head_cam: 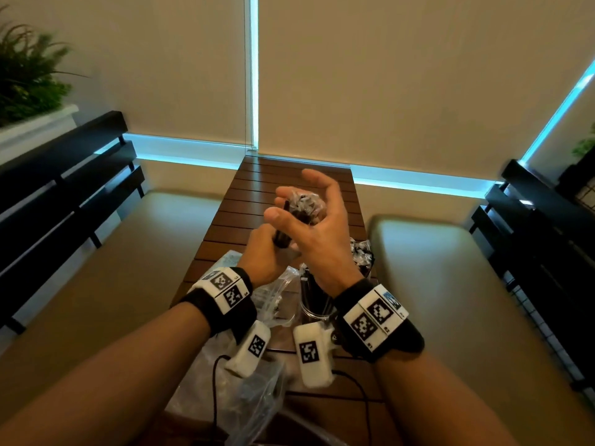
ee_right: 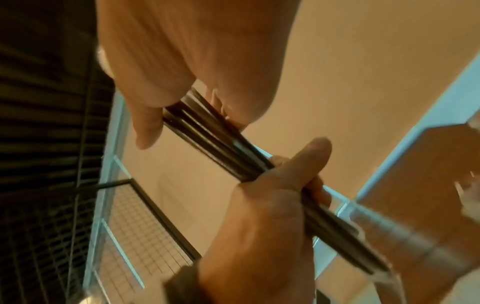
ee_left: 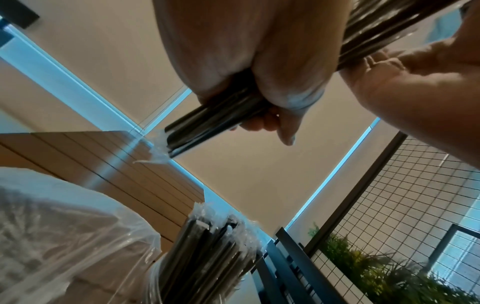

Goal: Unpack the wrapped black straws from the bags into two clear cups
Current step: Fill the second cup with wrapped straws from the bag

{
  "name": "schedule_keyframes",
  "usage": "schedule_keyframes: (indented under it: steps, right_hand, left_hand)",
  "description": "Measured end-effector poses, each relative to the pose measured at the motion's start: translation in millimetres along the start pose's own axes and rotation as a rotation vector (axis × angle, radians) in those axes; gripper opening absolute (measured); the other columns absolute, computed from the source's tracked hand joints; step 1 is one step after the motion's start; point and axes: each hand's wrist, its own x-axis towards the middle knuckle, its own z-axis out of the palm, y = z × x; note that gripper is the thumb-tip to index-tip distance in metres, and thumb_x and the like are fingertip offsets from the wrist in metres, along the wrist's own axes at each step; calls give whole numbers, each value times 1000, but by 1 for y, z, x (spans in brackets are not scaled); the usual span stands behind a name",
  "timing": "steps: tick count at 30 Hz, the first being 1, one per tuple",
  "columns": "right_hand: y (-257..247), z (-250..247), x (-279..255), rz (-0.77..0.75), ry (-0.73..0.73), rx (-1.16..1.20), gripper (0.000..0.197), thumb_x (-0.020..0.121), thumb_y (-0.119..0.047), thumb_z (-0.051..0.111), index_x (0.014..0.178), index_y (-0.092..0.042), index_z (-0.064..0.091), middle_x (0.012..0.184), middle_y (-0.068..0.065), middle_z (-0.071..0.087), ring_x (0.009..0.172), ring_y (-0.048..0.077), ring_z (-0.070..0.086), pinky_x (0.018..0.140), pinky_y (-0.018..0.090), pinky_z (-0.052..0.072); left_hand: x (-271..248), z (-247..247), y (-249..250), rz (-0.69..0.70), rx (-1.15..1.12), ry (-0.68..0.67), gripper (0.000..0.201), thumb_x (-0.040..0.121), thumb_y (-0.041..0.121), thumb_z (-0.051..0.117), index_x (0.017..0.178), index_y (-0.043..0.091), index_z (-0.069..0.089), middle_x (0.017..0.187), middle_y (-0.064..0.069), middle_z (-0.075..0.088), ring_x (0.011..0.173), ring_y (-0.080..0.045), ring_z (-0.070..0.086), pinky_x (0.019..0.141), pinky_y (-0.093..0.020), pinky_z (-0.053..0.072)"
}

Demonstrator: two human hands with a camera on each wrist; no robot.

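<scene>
A bundle of wrapped black straws (head_cam: 297,207) is held up over the wooden table (head_cam: 289,175). My left hand (head_cam: 267,255) grips its lower end in a fist; the left wrist view shows the straws (ee_left: 213,123) sticking out below the fingers. My right hand (head_cam: 315,220) cups the crinkled upper end with thumb and fingers spread and relaxed. In the right wrist view the bundle (ee_right: 215,139) runs from my right palm down into the left fist (ee_right: 259,216). A clear cup (head_cam: 317,297) with straws stands under my wrists. A second cup (head_cam: 360,255), full of wrapped straws, stands behind it.
Crumpled clear plastic bags (head_cam: 244,397) lie on the near end of the table, one (ee_left: 64,236) beside the filled cup (ee_left: 207,257). Cushioned benches with black slatted backs (head_cam: 64,188) flank the table. A plant (head_cam: 29,75) stands at the far left.
</scene>
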Motion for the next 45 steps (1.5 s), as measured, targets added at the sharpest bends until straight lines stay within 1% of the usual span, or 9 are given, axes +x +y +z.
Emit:
schedule_keyframes:
  steps: [4, 7, 10, 17, 24, 29, 32, 39, 45]
  right_hand:
    - [5, -7, 4, -15, -98, -200, 19, 86, -10, 73, 99, -2, 62, 87, 2, 68, 83, 13, 66, 80, 31, 57]
    - [12, -23, 7, -27, -48, -229, 15, 96, -20, 62, 90, -7, 57, 75, 1, 58, 70, 16, 57, 72, 33, 52]
    - [25, -46, 8, 25, 150, -190, 22, 98, -32, 58, 85, -15, 53, 66, -4, 52, 61, 14, 50, 64, 30, 47]
    - [83, -77, 6, 220, 486, -265, 27, 90, -58, 57, 84, -32, 55, 69, -7, 60, 65, 14, 61, 71, 43, 58]
    - [114, -75, 3, 230, 559, -317, 38, 92, -54, 56, 103, -18, 62, 76, -4, 66, 68, 12, 65, 75, 42, 59]
    - [123, -82, 12, 273, 724, -325, 23, 93, -58, 52, 92, -35, 56, 76, -7, 68, 74, 13, 70, 75, 45, 60]
    - [126, -76, 7, 171, 572, -453, 15, 96, -47, 56, 97, -32, 58, 71, -7, 64, 66, 8, 64, 70, 33, 57]
    - [181, -87, -34, 70, 208, -1210, 28, 86, -37, 68, 102, -15, 64, 102, 5, 57, 95, 27, 54, 78, 39, 45]
    - [174, -96, -33, -91, 112, -1233, 90, 72, -18, 83, 145, -23, 31, 151, 18, 34, 117, 34, 52, 95, 44, 49]
  left_hand:
    - [-2, 13, 10, 33, 23, -18, 34, 88, 3, 65, 122, 3, 60, 118, -17, 65, 108, -24, 62, 84, -23, 48]
    - [-3, 22, 2, 24, 141, -153, 32, 79, 23, 78, 106, 19, 62, 102, 1, 66, 94, -20, 64, 79, -28, 53]
    - [-4, 26, -22, -30, 357, -274, 70, 65, 45, 85, 120, 22, 48, 116, 7, 47, 101, -11, 52, 86, -30, 50]
    - [-27, 61, -63, -76, 819, -725, 54, 91, 44, 60, 142, 34, 43, 143, -7, 36, 119, -31, 54, 99, -45, 49]
    - [-19, 75, -79, -36, 896, -673, 24, 97, 23, 51, 107, 14, 71, 114, -11, 59, 96, -29, 63, 82, -38, 53]
    - [-17, 76, -86, -5, 892, -648, 23, 97, 20, 51, 104, 8, 70, 112, -13, 60, 94, -30, 64, 82, -39, 54]
    - [-15, 76, -86, 14, 893, -657, 23, 97, 17, 50, 107, 8, 69, 113, -13, 62, 95, -29, 65, 83, -40, 55]
    - [-12, 72, -85, 27, 933, -678, 25, 97, 16, 49, 111, 4, 67, 113, -16, 60, 95, -34, 63, 79, -39, 51]
    - [-12, 73, -89, 19, 890, -675, 25, 98, 22, 50, 108, 7, 68, 109, -14, 61, 90, -31, 63, 80, -41, 54]
